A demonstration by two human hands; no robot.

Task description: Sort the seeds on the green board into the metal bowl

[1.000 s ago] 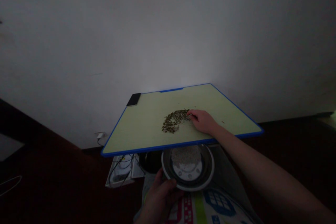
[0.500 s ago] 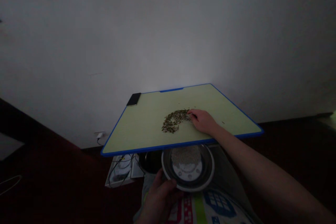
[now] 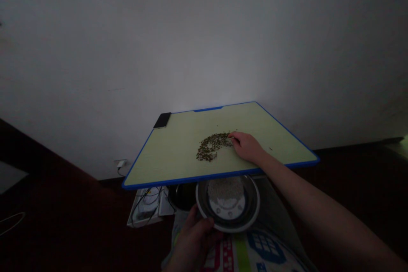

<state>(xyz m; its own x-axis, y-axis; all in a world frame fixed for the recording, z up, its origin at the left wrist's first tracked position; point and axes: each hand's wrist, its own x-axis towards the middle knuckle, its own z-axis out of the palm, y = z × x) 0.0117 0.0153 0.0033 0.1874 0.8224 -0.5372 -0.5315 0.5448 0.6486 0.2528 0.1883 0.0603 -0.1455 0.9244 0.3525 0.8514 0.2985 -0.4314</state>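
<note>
My left hand grips the near left rim of a round metal bowl held below the table's front edge. Pale grains cover part of the bowl's bottom. On the pale yellow-green tabletop with a blue border lies a curved patch of small dark seeds or grains. At the right end of that patch rests my right hand, its fingers pinched together low over the surface. Whatever sits between those fingertips is too small to make out.
A dark phone lies at the table's far left corner. Below the table are a dark pot and a white box with cables. A charger is plugged into the wall behind. A printed bag or cloth covers my lap.
</note>
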